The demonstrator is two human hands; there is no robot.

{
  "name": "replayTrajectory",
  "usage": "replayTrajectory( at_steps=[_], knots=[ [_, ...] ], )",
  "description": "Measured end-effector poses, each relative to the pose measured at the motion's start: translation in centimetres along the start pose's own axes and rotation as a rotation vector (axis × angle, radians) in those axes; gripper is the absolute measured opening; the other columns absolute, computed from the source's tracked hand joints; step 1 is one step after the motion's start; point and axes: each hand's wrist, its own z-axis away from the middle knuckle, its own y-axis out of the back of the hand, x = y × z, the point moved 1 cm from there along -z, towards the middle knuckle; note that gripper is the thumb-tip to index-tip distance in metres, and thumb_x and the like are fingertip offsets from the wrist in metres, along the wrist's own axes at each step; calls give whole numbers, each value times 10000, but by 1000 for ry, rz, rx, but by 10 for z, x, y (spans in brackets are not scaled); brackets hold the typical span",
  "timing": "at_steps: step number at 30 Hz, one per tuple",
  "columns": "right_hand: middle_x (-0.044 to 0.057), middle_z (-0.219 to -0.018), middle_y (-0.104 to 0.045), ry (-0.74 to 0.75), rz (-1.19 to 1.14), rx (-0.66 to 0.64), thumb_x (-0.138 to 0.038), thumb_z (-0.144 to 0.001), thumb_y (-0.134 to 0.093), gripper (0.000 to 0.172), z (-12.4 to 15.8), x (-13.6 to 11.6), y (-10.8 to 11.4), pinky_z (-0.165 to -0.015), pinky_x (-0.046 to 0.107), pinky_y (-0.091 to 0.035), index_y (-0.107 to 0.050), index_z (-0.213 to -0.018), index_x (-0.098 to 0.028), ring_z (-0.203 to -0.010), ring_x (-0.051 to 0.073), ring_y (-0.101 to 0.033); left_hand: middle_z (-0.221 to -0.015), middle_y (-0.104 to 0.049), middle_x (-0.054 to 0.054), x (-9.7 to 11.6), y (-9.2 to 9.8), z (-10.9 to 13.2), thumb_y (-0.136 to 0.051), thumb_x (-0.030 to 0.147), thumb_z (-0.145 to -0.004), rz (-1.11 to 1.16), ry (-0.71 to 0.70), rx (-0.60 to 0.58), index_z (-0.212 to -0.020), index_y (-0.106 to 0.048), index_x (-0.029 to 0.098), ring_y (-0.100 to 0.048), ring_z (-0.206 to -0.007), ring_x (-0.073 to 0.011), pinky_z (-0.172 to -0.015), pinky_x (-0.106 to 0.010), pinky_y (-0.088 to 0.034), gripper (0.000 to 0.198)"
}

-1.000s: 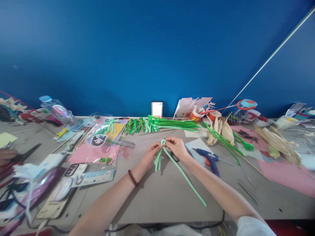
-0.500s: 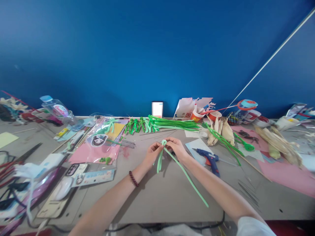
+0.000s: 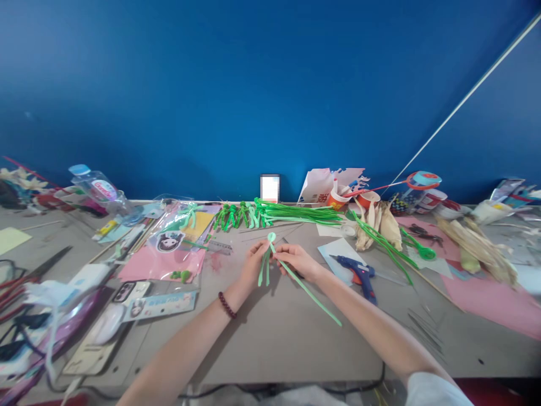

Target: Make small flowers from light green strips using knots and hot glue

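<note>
Between my two hands is a pale green pipe cleaner figure (image 3: 271,238) with a round coiled top and short strands hanging below it. My left hand (image 3: 255,261) pinches it just under the coil, fingers closed. My right hand (image 3: 298,261) is closed on a long pale green pipe cleaner (image 3: 318,304) that runs from the coil down to the right, its free end over the table. Behind my hands lies a bundle of green pipe cleaners (image 3: 304,213), with several twisted green pipe cleaner figures (image 3: 234,216) in a row at its left.
Right of my hands, a blue glue gun (image 3: 359,273) lies near white paper. Further right are dried husks (image 3: 389,225) and pink paper (image 3: 490,301). At left are a clear plastic bag (image 3: 169,265), a phone (image 3: 131,292), a bottle (image 3: 99,189) and scissors (image 3: 34,276). A blue wall (image 3: 262,101) rises behind.
Both hands have shifted slightly left with the figure. My right fingers have slid from the coil onto the long strand, whose free end has swung up and left.
</note>
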Motion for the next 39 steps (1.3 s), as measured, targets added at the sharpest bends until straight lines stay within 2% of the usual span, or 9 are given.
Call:
replayTrajectory(
  at_steps=[4, 7, 12, 16, 19, 23, 28, 34, 39],
  knots=[
    [3, -615, -612, 5, -152, -65, -443, -701, -646, 294, 1, -1, 1, -320, 178, -298, -597, -724, -154, -395, 78, -505, -572, -542, 12, 4, -1, -3, -696, 306, -704, 96, 97, -155, -658, -610, 142, -504, -512, -97, -517, -219, -399, 190],
    [-10, -582, -577, 7, -183, -41, -449, -705, -642, 293, 0, -1, 2, -294, 169, -273, -579, -724, -163, -393, 84, -498, -597, -546, -8, 4, -2, -3, -650, 301, -751, 156, 189, -223, -672, -615, 140, -526, -539, -119, -541, -241, -428, 183],
    [-22, -689, -598, 126, -154, 130, -405, -682, -697, 299, -6, 6, 5, -303, 150, -171, -578, -834, -177, -373, 24, -386, -593, -515, -4, 0, -1, -2, -665, 195, -720, 277, 310, -207, -674, -604, 128, -510, -540, -101, -561, -234, -434, 102],
    [-16, -757, -593, 172, -106, 194, -382, -660, -721, 393, -9, 9, 7, -357, 160, -196, -632, -994, -194, -427, 17, -357, -562, -477, 7, -7, 0, -2, -659, 203, -732, 327, 357, -241, -664, -577, 128, -479, -509, -90, -528, -232, -418, 130],
    [-7, -723, -585, 160, -85, 178, -400, -657, -716, 367, -9, 9, 6, -380, 175, -196, -671, -944, -176, -448, 26, -355, -551, -465, 12, -10, 1, -1, -662, 218, -736, 310, 375, -252, -656, -566, 128, -456, -473, -80, -461, -215, -376, 154],
    [5, -740, -582, 190, -107, 172, -408, -633, -731, 312, -10, 9, 7, -402, 182, -213, -688, -821, -162, -498, 47, -433, -568, -515, -4, -11, 3, 0, -691, 217, -708, 285, 407, -243, -691, -601, 118, -479, -472, -81, -436, -203, -373, 134],
    [1, -747, -594, 252, -119, 189, -423, -628, -737, 299, -10, 9, 7, -420, 199, -263, -682, -803, -187, -544, 83, -506, -625, -599, -32, -11, 3, 1, -714, 236, -704, 228, 378, -178, -753, -636, 111, -564, -533, -114, -543, -240, -458, 156],
    [-35, -596, -525, 264, -116, 182, -437, -623, -725, 305, -10, 9, 8, -421, 195, -258, -613, -751, -184, -476, 67, -408, -550, -567, 7, -9, 2, -1, -771, 260, -654, 183, 269, -187, -706, -649, 126, -471, -453, -78, -458, -223, -341, 189],
    [-64, -532, -468, 266, -48, 282, -407, -627, -694, 274, -11, 11, 9, -417, 197, -252, -604, -750, -179, -434, 51, -329, -654, -626, -28, -4, 0, -2, -748, 292, -679, 111, 179, -163, -729, -684, 136, -550, -591, -125, -576, -241, -408, 175]
  ],
)
